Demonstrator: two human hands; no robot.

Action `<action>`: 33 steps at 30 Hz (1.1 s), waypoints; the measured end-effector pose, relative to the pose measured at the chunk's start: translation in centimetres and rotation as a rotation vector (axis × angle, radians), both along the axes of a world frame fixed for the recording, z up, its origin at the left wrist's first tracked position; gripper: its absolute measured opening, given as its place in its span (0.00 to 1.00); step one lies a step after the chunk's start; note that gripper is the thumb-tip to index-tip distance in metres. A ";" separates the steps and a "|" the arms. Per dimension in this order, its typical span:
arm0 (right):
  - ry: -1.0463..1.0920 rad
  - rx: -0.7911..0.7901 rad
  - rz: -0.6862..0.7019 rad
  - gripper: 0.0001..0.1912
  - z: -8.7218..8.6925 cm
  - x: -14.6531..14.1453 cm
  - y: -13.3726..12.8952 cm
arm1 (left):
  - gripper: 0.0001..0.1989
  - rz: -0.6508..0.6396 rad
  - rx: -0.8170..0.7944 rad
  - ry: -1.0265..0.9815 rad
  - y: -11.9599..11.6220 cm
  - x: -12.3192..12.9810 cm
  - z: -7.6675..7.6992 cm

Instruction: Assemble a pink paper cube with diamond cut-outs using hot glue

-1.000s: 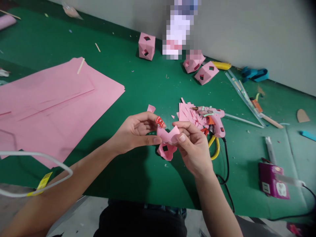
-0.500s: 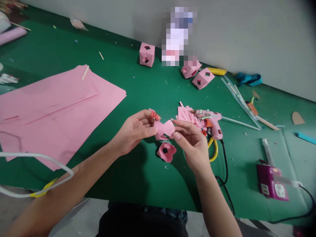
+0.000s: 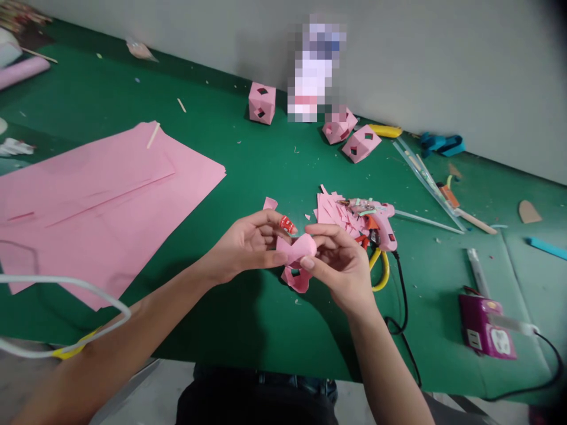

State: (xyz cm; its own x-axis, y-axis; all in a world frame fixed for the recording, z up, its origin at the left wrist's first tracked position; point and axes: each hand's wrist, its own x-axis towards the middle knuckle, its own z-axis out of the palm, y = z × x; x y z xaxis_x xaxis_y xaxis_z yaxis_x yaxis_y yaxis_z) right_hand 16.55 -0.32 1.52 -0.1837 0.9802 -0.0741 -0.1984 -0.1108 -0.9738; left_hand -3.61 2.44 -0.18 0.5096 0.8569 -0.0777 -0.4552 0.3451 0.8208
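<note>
A curved pink paper piece [image 3: 294, 249] with a notched edge is held between my two hands. My left hand [image 3: 248, 243] pinches its left end between thumb and fingers; one finger wears a red patterned bandage. At the right end, the thumb and fingers of my right hand [image 3: 341, 262] close on the same piece. Just beneath it a second pink paper piece [image 3: 296, 280] with a dark opening lies on the green table [image 3: 221, 330], partly covered by the held one. Beyond my left fingers is a small pink paper scrap [image 3: 270, 203].
Pink paper strips [image 3: 330, 212] lie beside a pink glue gun [image 3: 385, 227] with a black cord, over yellow-handled scissors [image 3: 381, 271]. Pink sheets [image 3: 146, 177] spread at left. Pink paper cubes [image 3: 262, 103] stand near the wall. A purple power box [image 3: 485, 327] sits at right.
Both hands have moved slightly down toward me with the pink paper piece. It now partly covers the piece on the table, and the scrap behind my left fingers shows more.
</note>
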 end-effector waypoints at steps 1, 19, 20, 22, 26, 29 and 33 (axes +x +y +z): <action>-0.011 0.017 -0.014 0.22 0.1 0.0 -0.1 | 0.18 0.004 0.007 0.002 0.0 0.0 0.1; 0.254 0.082 0.063 0.12 0.0 1.3 0.2 | 0.14 0.020 0.221 -0.044 0.4 -1.0 -0.6; 0.291 0.056 0.084 0.12 0.0 1.1 0.3 | 0.13 0.014 0.219 -0.042 0.3 -1.0 -0.5; 0.324 0.005 0.092 0.12 -0.1 0.8 0.5 | 0.12 -0.009 0.203 -0.054 0.2 -0.9 -0.5; 0.262 -0.042 0.028 0.19 -0.5 0.4 0.5 | 0.13 0.003 0.172 -0.033 0.2 -0.9 -0.7; 0.227 -0.055 -0.005 0.24 -0.7 0.6 0.5 | 0.14 0.050 0.162 0.026 0.2 -1.0 -0.8; 0.216 -0.043 -0.022 0.23 -0.6 1.0 0.7 | 0.15 0.089 0.164 0.124 0.2 -0.8 -0.1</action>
State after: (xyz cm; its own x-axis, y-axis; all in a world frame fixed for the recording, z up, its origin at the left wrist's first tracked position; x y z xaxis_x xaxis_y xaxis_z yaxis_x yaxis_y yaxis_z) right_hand 17.53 0.42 0.92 -0.1782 0.9809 -0.0775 -0.4046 -0.1449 -0.9029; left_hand -4.39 2.61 -0.29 0.4268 0.9043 0.0091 -0.3704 0.1656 0.9140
